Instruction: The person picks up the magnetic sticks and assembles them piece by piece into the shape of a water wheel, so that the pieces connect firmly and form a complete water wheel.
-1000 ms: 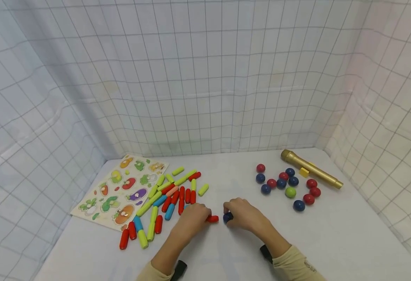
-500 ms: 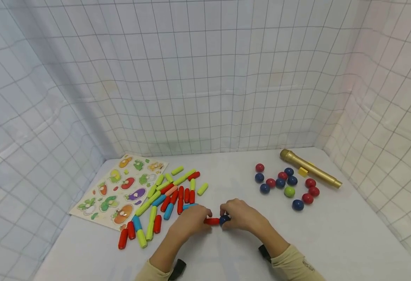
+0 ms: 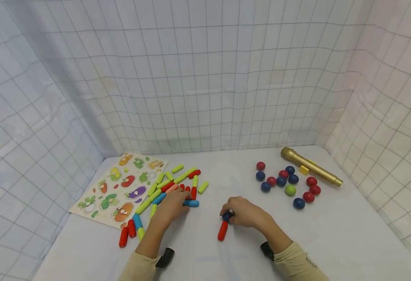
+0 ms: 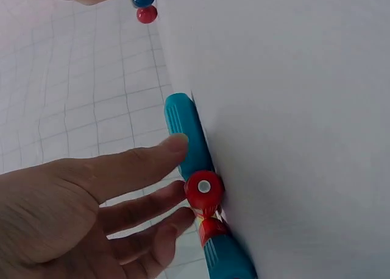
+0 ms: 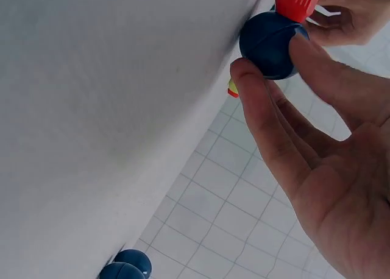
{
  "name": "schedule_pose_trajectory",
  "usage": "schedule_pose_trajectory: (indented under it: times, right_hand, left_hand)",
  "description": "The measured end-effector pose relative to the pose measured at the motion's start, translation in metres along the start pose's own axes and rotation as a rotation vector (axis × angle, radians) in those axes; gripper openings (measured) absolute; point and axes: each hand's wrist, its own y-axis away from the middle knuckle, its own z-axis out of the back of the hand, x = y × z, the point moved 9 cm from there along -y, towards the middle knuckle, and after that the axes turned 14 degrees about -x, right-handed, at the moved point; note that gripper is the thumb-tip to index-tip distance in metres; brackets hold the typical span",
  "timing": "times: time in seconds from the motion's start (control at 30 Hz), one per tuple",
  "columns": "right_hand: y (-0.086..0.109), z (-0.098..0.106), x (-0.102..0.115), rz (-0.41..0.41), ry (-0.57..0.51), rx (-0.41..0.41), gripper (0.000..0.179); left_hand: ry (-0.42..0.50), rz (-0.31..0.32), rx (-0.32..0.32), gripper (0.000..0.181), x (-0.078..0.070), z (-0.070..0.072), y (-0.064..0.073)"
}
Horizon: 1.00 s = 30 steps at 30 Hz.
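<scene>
My right hand (image 3: 245,212) pinches a dark blue ball (image 3: 227,216) between thumb and fingertips, as the right wrist view also shows. A red ribbed rod (image 3: 223,231) is joined to that ball and points toward the near side of the table. Over at the pile of coloured rods, my left hand (image 3: 170,205) has its fingers spread. In the left wrist view its thumb lies against a blue rod (image 4: 189,130). Two other fingertips are right at a red rod (image 4: 206,197), seen end-on. The hand and forearm hide part of the pile.
Several lime rods (image 3: 149,201) and red rods (image 3: 123,237) lie around the left hand. Behind them is a vegetable puzzle board (image 3: 100,187). To the right are several red and blue balls, a green ball (image 3: 290,190), a yellow block (image 3: 304,169) and a gold microphone (image 3: 310,167).
The red rod was joined to the blue ball, and my left hand let go of it and moved left to the pile. The right hand has turned the joined pieces so the rod points nearer me.
</scene>
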Motion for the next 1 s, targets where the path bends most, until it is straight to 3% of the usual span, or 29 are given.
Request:
schedule_pose_trajectory:
  times: [0.17,0.27,0.47,0.67,1.0]
  right_hand:
    - [0.000,-0.002,0.000,-0.012,-0.049,0.010,0.015]
    - [0.000,-0.002,0.000,-0.015,-0.059,0.004,0.013]
    - [0.000,-0.001,-0.003,-0.052,-0.030,-0.002,0.020]
    - [-0.002,0.001,-0.006,-0.099,-0.022,-0.016,0.028]
    - [-0.004,0.002,-0.006,-0.078,0.022,-0.049,0.023]
  left_hand:
    - [-0.170,-0.008,0.005,0.017,-0.001,-0.001,-0.001]
    - [-0.217,-0.004,0.009,0.020,-0.004,-0.001,0.001]
    - [-0.102,0.001,0.056,0.017,-0.015,-0.004,0.007]
    - [0.041,-0.078,0.109,0.026,-0.036,-0.010,0.012]
    - [0.007,-0.147,0.118,0.022,-0.060,-0.014,0.020]
